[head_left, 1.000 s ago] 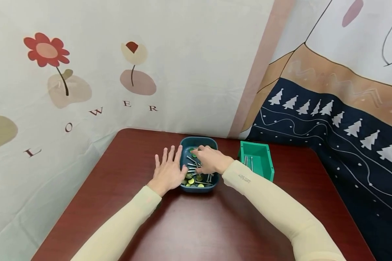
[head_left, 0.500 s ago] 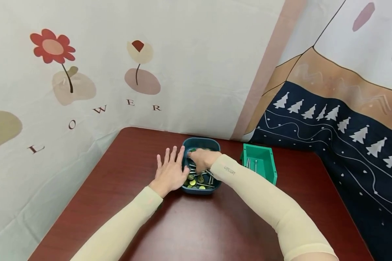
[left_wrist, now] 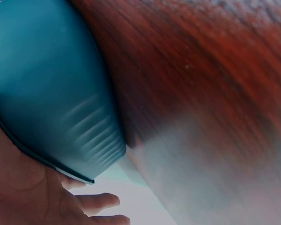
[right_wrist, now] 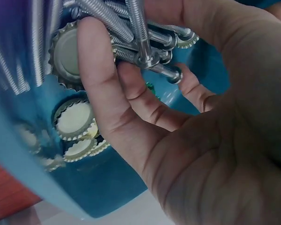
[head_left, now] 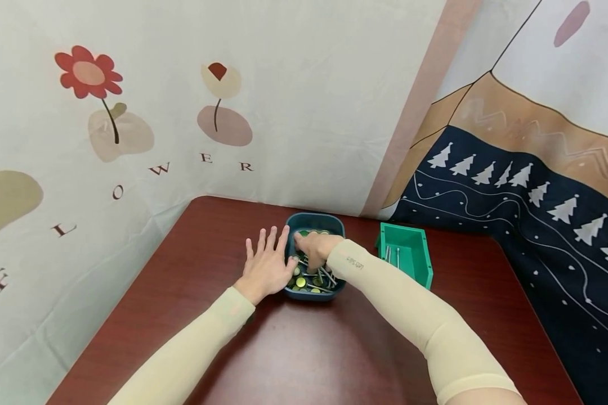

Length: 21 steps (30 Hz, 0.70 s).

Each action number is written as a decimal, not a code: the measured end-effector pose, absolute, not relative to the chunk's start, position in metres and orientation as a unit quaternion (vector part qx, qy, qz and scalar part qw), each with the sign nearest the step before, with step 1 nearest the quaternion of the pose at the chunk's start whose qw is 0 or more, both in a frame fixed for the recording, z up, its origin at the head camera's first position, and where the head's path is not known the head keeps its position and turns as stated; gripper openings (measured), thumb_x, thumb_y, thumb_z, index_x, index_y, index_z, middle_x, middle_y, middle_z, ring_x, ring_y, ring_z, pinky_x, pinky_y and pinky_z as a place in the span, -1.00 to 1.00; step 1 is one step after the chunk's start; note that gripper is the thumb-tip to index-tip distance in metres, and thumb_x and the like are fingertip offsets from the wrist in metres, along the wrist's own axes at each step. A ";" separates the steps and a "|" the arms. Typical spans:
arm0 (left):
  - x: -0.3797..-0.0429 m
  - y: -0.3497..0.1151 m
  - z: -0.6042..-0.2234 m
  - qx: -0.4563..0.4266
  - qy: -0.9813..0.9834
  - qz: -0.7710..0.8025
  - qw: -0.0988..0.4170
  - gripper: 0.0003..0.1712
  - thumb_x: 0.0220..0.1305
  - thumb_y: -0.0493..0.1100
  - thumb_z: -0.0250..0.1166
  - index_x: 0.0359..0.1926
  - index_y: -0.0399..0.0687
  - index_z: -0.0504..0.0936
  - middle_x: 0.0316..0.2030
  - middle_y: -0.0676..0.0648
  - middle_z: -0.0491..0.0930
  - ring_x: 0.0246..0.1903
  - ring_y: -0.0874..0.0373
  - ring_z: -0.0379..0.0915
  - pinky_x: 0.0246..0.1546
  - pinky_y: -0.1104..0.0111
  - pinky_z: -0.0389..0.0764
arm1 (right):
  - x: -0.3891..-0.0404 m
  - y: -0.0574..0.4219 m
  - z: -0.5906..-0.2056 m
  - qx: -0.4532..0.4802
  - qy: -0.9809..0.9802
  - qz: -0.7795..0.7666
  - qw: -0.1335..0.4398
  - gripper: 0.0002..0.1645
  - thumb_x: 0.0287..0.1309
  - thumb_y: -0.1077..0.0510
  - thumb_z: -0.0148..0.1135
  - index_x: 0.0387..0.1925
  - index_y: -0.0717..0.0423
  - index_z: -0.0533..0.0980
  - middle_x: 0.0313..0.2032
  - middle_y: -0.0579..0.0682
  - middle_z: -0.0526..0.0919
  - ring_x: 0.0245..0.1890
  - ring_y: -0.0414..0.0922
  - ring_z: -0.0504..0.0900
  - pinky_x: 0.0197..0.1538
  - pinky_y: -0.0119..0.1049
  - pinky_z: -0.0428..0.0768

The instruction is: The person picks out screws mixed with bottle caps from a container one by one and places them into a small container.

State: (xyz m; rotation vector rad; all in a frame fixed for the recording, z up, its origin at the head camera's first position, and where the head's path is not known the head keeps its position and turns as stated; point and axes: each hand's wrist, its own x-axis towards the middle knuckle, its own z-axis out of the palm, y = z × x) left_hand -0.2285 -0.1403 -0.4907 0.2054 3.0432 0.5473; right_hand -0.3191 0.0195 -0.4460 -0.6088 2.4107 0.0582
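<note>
A dark teal plastic container [head_left: 311,297] holds metal bolts [head_left: 326,277] and yellow-green bottle caps [head_left: 301,282]. My left hand [head_left: 265,271] rests at its left rim with straight, spread fingers. Seen from the left wrist, the palm lies against the rim of the ribbed container wall [left_wrist: 61,93]. My right hand [head_left: 316,248] reaches down into the container. In the right wrist view, its fingers [right_wrist: 100,79] curl about a cluster of threaded bolts [right_wrist: 140,30], while crimped caps [right_wrist: 75,119] lie beside them. The head view hides most of the right fingertips.
To the right stands a green bin [head_left: 416,256] with a few bolts [head_left: 397,257] lying inside. Both containers are on a dark red wooden table [head_left: 208,242]. Behind the table hangs a printed cloth [head_left: 304,112].
The right hand has gone deeper into the container and curled its fingers among the bolts, some of which have shifted. The left hand stays at the rim. The head view has turned slightly left.
</note>
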 end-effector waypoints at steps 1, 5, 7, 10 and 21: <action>-0.229 -0.140 -0.491 0.067 0.982 0.176 0.021 0.00 0.78 0.20 0.08 0.97 0.12 -0.13 0.93 -0.30 -0.11 0.92 -0.41 -0.31 0.82 -0.54 -0.25 | -0.319 0.022 -0.445 -0.227 0.919 0.018 0.322 0.44 0.53 0.04 0.57 0.97 -0.21 -0.27 0.87 0.06 0.23 -0.46 -0.08 0.86 -0.42 -0.26 0.81; -0.229 -0.138 -0.491 0.069 0.982 0.173 0.020 0.01 0.77 0.19 0.08 0.97 0.12 -0.14 0.92 -0.31 -0.08 0.92 -0.42 -0.30 0.82 -0.54 -0.26 | -0.322 0.030 -0.442 -0.229 0.924 0.002 0.307 0.27 0.59 0.11 0.48 0.97 -0.11 -0.12 0.82 0.12 0.33 -0.47 -0.08 0.87 -0.44 -0.30 0.79; -0.230 -0.138 -0.490 0.070 0.982 0.173 0.017 0.00 0.76 0.18 0.08 0.97 0.12 -0.13 0.92 -0.31 -0.07 0.92 -0.42 -0.29 0.82 -0.54 -0.25 | -0.324 0.033 -0.443 -0.243 0.924 -0.005 0.294 0.07 0.62 0.17 0.41 0.91 0.00 0.08 0.70 0.20 0.49 -0.49 -0.08 0.86 -0.40 -0.29 0.82; -0.231 -0.138 -0.490 0.069 0.983 0.170 0.018 0.01 0.76 0.19 0.08 0.97 0.12 -0.14 0.92 -0.30 -0.08 0.92 -0.41 -0.30 0.82 -0.53 -0.25 | -0.327 0.039 -0.446 -0.271 0.922 -0.015 0.276 -0.26 0.64 0.25 0.36 0.70 0.12 0.39 0.50 0.24 0.64 -0.44 -0.08 0.86 -0.31 -0.25 0.86; -0.231 -0.139 -0.492 0.063 0.984 0.167 0.024 0.02 0.74 0.20 0.07 0.97 0.13 -0.16 0.92 -0.32 -0.07 0.92 -0.41 -0.29 0.82 -0.53 -0.26 | -0.337 0.069 -0.445 -0.338 0.910 -0.099 0.218 -0.73 0.57 0.37 0.42 0.18 0.13 0.68 -0.03 0.13 0.83 -0.25 -0.06 0.81 -0.11 -0.18 0.79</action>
